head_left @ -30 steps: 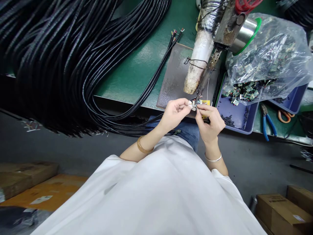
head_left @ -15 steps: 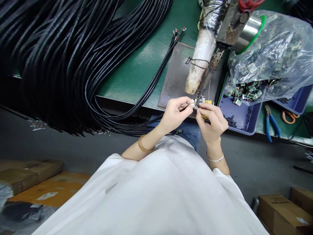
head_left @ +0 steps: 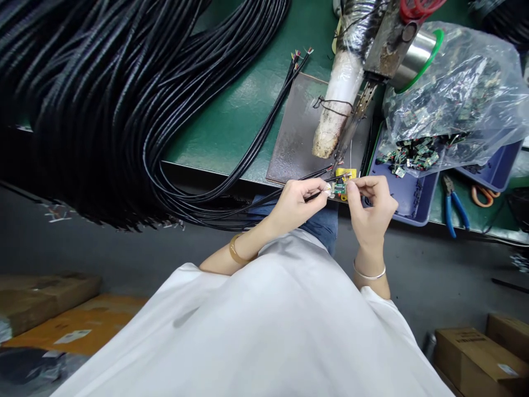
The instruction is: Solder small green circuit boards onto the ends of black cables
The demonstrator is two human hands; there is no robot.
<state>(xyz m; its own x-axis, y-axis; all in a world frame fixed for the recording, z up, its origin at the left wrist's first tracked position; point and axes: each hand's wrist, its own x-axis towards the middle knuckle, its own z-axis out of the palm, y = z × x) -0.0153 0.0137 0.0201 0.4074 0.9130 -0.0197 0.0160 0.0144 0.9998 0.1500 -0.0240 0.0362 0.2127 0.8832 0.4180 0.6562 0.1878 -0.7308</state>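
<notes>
My left hand (head_left: 296, 205) pinches the end of a black cable near its light-coloured tip, at the table's front edge. Thumb and fingers of my right hand (head_left: 372, 208) are closed on the right end of a small green circuit board (head_left: 339, 188). The board lies between both hands, its left end close to the cable tip; whether they are joined I cannot tell. Just behind them is a yellow piece (head_left: 346, 173), with more stripped cable ends beside it. Above stands a soldering iron (head_left: 359, 110), pointing down next to a wrapped white tube (head_left: 336, 118).
A large bundle of black cables (head_left: 103, 110) covers the left. Right of the brown board (head_left: 291, 132) are a purple tray (head_left: 430, 204), a plastic bag of circuit boards (head_left: 458, 99), a solder spool (head_left: 415, 60), blue-handled pliers (head_left: 454, 207) and orange-handled scissors (head_left: 483, 196).
Both hands have come down from the iron's tip toward the table edge. My right hand has shifted right, and the green circuit board now shows between the hands.
</notes>
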